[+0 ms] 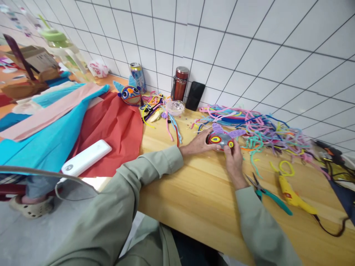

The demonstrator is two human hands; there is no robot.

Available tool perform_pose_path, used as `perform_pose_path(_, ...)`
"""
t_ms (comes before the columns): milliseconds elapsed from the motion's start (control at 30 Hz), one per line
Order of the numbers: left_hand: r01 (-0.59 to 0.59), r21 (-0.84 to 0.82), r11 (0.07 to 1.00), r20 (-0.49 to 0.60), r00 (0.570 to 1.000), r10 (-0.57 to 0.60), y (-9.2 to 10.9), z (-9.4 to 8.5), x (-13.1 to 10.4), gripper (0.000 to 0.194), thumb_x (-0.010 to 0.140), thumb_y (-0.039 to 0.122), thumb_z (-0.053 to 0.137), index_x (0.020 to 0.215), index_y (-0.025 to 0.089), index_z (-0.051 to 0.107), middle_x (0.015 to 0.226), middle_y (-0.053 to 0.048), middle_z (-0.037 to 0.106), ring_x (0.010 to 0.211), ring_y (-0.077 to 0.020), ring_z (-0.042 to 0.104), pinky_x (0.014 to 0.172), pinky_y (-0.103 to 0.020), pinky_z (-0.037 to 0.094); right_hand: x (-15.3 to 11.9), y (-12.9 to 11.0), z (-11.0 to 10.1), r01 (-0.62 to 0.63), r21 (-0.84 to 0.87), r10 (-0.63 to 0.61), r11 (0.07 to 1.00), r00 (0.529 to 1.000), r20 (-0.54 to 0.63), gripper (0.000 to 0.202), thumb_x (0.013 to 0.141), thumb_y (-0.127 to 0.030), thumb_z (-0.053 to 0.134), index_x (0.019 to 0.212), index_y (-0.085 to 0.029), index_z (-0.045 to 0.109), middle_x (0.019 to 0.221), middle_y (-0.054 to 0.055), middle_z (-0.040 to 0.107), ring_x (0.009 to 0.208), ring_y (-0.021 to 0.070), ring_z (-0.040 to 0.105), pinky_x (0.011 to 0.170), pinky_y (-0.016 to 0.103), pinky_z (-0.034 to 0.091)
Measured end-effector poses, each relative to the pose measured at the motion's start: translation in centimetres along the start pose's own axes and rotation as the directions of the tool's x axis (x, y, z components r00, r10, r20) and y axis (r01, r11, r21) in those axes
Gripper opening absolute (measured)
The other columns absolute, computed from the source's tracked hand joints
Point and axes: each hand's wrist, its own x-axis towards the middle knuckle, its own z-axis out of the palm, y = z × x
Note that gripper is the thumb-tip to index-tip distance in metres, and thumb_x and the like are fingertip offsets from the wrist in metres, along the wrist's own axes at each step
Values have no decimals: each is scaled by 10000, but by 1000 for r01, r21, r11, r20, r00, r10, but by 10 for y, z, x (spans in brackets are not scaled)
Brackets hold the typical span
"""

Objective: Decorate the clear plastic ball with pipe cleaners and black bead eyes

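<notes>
Between my hands, over the wooden table (pixel 188 188), is a grey rounded craft animal (pixel 222 140) with yellow-and-red ringed eyes and purple pipe-cleaner ears. My left hand (pixel 200 142) grips its left side, thumb along the lower edge. On its right side, my right hand (pixel 233 157) holds it close to one eye, fingers closed on it. Just beyond lies a heap of coloured pipe cleaners (pixel 244 122). Teal-handled pliers (pixel 270 195) and a yellow hot glue gun (pixel 294 194) rest to the right of my right forearm.
At the back stand a red thermos (pixel 181 83), a dark phone (pixel 195 95), a drink can (pixel 138 77) and another craft animal (pixel 130 94) with blue ears. A clear dish (pixel 175 107) sits among loose pipe cleaners. Leftward are red cloth (pixel 116 125) and a white power bank (pixel 86 158).
</notes>
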Motion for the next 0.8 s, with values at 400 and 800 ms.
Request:
perform_pose_path(400,-14,85,996,81,997,7,6,-5,3,573,931,449,841,1369,135,650,1365,-170,731,1239,-316,686,1091,-442,534,4,-1,0,-54,-54,54,997,999,-10,879,906,-758,598,1527,-137,612,1515,236,665,1407,396,610,1210,610,448)
perform_pose_path(800,-46,33,998,72,996,43,6,-5,2,624,926,516,819,1403,155,640,1422,-189,706,1305,-347,666,1154,-498,521,2,-1,1,-22,-36,22,999,1000,7,866,940,-733,589,1556,-125,576,1580,254,614,1478,395,569,1253,616,412)
